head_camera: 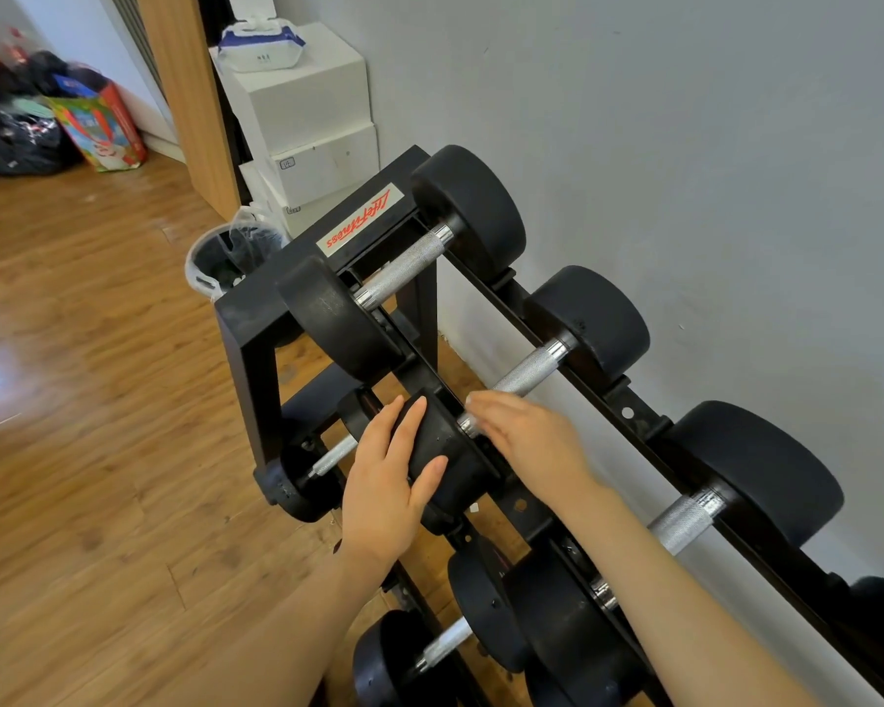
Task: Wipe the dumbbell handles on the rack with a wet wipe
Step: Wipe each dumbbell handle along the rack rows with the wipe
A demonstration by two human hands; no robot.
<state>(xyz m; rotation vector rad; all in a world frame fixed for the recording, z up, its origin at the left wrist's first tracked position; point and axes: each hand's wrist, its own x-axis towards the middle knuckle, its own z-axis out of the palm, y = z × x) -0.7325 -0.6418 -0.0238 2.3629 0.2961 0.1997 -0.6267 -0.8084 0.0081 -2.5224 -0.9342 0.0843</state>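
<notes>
A black two-tier dumbbell rack (248, 318) stands along the wall. Its upper tier holds black dumbbells with knurled steel handles: a far handle (404, 267), a middle handle (526, 372) and a near handle (685, 520). My left hand (386, 487) lies on the middle dumbbell's front head (447, 451), fingers straight over it and thumb spread. Blurred, my right hand (526, 436) reaches over the front end of the middle handle with its fingers extended. No wipe shows in either hand. A wet wipe pack (261, 45) sits on white boxes beyond the rack.
Smaller dumbbells (445, 642) lie on the lower tier. A small bin with a plastic liner (225, 257) stands at the rack's far end beside stacked white boxes (307, 109). Bags (98, 125) sit on the wooden floor at far left. The grey wall (685, 145) runs close on the right.
</notes>
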